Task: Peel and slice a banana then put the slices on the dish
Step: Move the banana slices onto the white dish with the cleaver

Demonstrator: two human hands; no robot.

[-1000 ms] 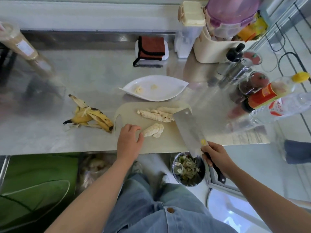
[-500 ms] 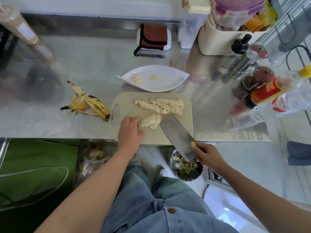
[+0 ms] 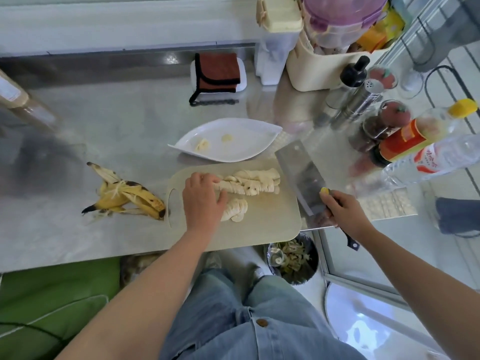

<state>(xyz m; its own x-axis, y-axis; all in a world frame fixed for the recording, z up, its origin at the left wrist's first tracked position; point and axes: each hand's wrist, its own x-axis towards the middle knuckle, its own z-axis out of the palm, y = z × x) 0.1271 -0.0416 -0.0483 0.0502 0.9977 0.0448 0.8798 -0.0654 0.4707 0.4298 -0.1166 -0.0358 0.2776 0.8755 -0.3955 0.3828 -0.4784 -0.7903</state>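
My steel desk (image 3: 117, 131) shines, with bottles crowding its right end. The red label on the water bottle (image 3: 436, 157) is too blurred to read. My left hand (image 3: 202, 201) curls its fingers onto the banana slices (image 3: 254, 181) on the cutting board (image 3: 259, 229). 2 small heaps lie in the white dish (image 3: 249, 141). My right hand (image 3: 342, 211) grips the cleaver (image 3: 301, 172) just right of the board.

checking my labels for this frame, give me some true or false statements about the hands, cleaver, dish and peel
1. The right hand holds the cleaver by its handle. True.
2. The dish is empty. False: a few banana slices lie on it.
3. The peel lies on the cutting board. False: it lies on the counter, left of the board.
4. The left hand touches the sliced banana on the board. True.
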